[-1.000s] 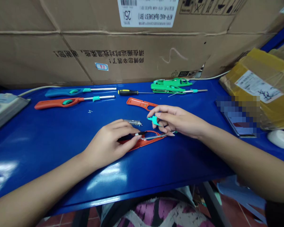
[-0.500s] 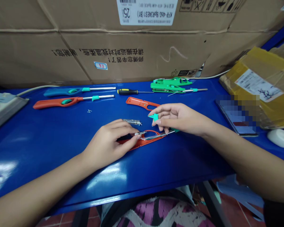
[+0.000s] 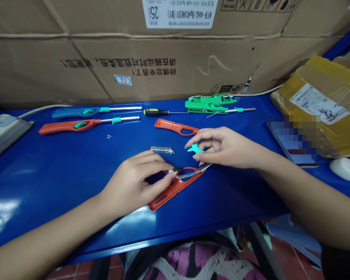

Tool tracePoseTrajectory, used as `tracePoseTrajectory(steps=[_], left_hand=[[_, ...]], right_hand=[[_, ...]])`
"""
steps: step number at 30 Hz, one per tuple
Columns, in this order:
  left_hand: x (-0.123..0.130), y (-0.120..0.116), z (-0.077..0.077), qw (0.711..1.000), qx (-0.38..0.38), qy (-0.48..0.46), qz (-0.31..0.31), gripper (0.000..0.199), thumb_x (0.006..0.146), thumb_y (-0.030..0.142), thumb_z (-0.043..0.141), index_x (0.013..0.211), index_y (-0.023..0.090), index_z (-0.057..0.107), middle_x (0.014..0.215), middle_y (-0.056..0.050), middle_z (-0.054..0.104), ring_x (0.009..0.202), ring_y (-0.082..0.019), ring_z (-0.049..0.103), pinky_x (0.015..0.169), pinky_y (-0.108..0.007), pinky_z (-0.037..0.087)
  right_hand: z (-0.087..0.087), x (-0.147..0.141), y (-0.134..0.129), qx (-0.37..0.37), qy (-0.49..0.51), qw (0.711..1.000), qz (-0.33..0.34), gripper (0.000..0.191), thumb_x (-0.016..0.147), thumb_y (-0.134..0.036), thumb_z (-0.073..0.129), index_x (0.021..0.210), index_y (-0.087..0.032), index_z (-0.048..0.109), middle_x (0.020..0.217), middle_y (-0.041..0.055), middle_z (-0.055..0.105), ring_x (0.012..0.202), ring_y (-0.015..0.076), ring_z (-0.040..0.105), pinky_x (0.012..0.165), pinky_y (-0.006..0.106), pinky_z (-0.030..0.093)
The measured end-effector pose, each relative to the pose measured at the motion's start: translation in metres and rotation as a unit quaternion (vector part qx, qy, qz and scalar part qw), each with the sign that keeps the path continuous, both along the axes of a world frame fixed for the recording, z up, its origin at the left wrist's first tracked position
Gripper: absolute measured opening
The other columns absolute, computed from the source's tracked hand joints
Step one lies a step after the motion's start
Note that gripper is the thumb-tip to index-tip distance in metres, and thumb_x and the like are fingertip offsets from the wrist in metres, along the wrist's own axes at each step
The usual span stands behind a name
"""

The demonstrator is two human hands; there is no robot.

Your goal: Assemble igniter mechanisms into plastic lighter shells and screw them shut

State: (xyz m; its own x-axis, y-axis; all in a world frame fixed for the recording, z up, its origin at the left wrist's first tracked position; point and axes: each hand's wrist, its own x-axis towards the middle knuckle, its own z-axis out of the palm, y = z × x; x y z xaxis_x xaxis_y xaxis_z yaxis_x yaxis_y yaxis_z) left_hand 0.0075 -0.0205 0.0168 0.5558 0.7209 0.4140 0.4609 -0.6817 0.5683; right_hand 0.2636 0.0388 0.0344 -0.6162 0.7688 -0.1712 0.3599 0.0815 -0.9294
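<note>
My left hand (image 3: 140, 179) pinches a small black and white part (image 3: 175, 170) with thin wires, just above an open orange lighter shell (image 3: 166, 194). The shell lies slanted on the blue table, its metal tube end under my right hand. In my right hand (image 3: 221, 149) is a turquoise trigger piece (image 3: 196, 148), held between thumb and fingers. A clear fuel tank (image 3: 161, 149) lies behind my left fingers. The other orange shell half (image 3: 175, 126) rests beyond my right fingertips.
At the back left lie a blue lighter (image 3: 76, 113) and an orange lighter (image 3: 67, 127). Behind are a screwdriver (image 3: 156, 112) and green lighter parts (image 3: 207, 104). A phone (image 3: 291, 146), a taped parcel (image 3: 329, 105) and a power strip (image 3: 7, 132) flank them; a large carton (image 3: 90, 46) stands behind.
The near orange shell has swung so its wide end points closer to me. My left hand has shifted slightly right with the small part, uncovering the fuel tank. The turquoise piece has turned in my right hand.
</note>
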Motion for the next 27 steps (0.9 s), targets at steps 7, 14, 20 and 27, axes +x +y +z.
tracePoseTrajectory(steps=[7, 14, 20, 27], left_hand=[[-0.003, -0.005, 0.000, 0.999, -0.008, 0.039, -0.020, 0.010, 0.092, 0.021, 0.067, 0.096, 0.016, 0.075, 0.087, -0.004, 0.074, 0.079, -0.015, 0.066, 0.072, -0.028, 0.053], [-0.003, -0.005, 0.003, 0.997, 0.010, 0.073, -0.033, 0.010, 0.093, 0.023, 0.066, 0.096, 0.018, 0.074, 0.087, -0.003, 0.073, 0.078, -0.016, 0.065, 0.071, -0.029, 0.052], [-0.003, -0.004, 0.001, 0.997, 0.015, 0.072, -0.036, 0.010, 0.094, 0.023, 0.065, 0.094, 0.018, 0.073, 0.086, -0.003, 0.073, 0.076, -0.016, 0.066, 0.069, -0.029, 0.052], [-0.002, -0.005, 0.000, 0.997, 0.022, 0.065, -0.030, 0.009, 0.093, 0.022, 0.065, 0.094, 0.018, 0.073, 0.086, -0.003, 0.073, 0.076, -0.015, 0.066, 0.069, -0.028, 0.052]], right_hand=[[-0.008, 0.007, 0.008, 0.337, -0.175, 0.921, 0.082, 0.022, 0.092, -0.020, 0.061, 0.111, -0.016, 0.071, 0.115, 0.0111, 0.070, 0.102, 0.0235, 0.066, 0.091, 0.039, 0.052], [-0.012, 0.013, 0.015, 0.390, -0.187, 0.897, 0.089, 0.028, 0.094, -0.029, 0.063, 0.120, -0.020, 0.068, 0.121, 0.0127, 0.062, 0.116, 0.0278, 0.057, 0.100, 0.046, 0.046], [0.012, 0.012, 0.001, 0.291, -0.112, 0.919, 0.241, 0.013, 0.090, -0.030, 0.069, 0.099, -0.021, 0.068, 0.103, 0.0053, 0.062, 0.102, 0.0196, 0.058, 0.095, 0.035, 0.045], [0.011, 0.005, -0.005, 0.238, -0.143, 0.921, 0.275, 0.012, 0.091, -0.020, 0.066, 0.103, -0.018, 0.066, 0.102, 0.0043, 0.063, 0.101, 0.0182, 0.056, 0.087, 0.032, 0.044]])
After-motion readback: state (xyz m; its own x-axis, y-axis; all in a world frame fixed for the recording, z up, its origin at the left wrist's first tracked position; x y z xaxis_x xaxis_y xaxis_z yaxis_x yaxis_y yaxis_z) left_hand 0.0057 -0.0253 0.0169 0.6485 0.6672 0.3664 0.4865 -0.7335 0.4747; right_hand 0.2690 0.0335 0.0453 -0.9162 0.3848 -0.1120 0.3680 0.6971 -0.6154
